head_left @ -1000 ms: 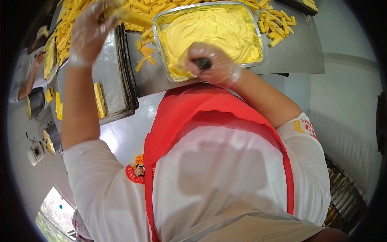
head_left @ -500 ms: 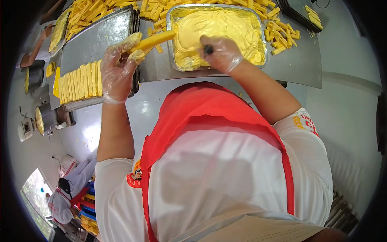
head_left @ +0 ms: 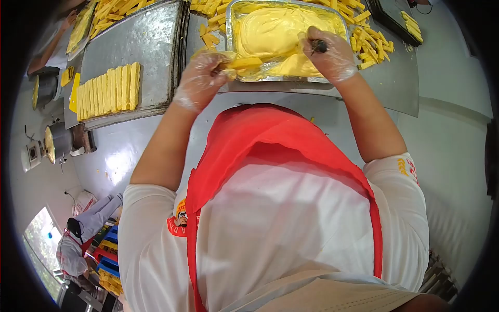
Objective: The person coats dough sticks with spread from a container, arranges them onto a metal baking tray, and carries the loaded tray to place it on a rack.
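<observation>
My gloved left hand [head_left: 204, 79] is closed on a yellow cake stick [head_left: 246, 63], whose free end reaches over the near left edge of a metal pan [head_left: 229, 27]. Pale yellow cream [head_left: 273, 34] fills much of that pan. Above the pan's right side, my gloved right hand [head_left: 331, 56] grips a tool by its black handle [head_left: 319, 46]; the rest of the tool is hidden. To the left, a row of cream-coated sticks [head_left: 109, 92] lies side by side on a dark baking tray [head_left: 156, 39]. Cream smears the left glove's fingertips.
Loose yellow sticks [head_left: 370, 47] lie right of the pan, with more piled behind [head_left: 117, 11]. Another tray [head_left: 392, 21] holds a few sticks at the far right. A co-worker's arm [head_left: 49, 49] shows at far left, and another person [head_left: 75, 255] stands lower left.
My left hand has moved right with the cake stick, from over the baking tray to the pan's near left edge. My right hand has shifted right with the black-handled tool.
</observation>
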{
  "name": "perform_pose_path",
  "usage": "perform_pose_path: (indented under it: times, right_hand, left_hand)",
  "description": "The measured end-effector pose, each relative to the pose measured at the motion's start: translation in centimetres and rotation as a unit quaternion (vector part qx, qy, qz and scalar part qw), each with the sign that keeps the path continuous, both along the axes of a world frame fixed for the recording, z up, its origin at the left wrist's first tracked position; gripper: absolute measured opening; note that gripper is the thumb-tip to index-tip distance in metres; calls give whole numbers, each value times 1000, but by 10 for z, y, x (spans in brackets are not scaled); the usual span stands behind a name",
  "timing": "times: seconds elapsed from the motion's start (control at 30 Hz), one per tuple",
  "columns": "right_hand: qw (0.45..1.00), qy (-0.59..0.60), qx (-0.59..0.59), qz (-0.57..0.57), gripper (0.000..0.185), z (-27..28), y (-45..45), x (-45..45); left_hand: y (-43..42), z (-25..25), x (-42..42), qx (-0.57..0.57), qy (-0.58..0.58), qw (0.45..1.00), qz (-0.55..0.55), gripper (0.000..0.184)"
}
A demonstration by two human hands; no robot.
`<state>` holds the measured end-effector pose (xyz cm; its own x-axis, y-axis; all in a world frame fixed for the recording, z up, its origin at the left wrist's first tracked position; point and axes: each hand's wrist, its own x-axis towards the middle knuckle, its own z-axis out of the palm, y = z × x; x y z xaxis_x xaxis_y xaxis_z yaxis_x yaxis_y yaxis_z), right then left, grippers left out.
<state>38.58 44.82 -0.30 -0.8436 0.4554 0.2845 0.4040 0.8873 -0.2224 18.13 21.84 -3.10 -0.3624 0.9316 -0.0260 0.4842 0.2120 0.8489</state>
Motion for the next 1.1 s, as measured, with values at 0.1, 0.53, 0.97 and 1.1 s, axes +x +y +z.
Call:
perform_pose_path:
  times: [0.1,0.53,0.97,1.1]
  right_hand:
    - [973,179,-134,52,16,12,-27,-8]
    - [909,197,-366,33,28,-17,-43,-7]
    - [982,12,-183,-43,24,-32,-6,-21]
    - [953,145,-260,57,27,6,-45,-12]
  left_hand:
    - [16,-28,7,-32,42,998,25,33]
    - [30,-36,25,1,221,975,-4,30]
    - [22,-29,8,174,410,874,-194,25]
    - [28,-27,23,-2,263,965,-3,28]
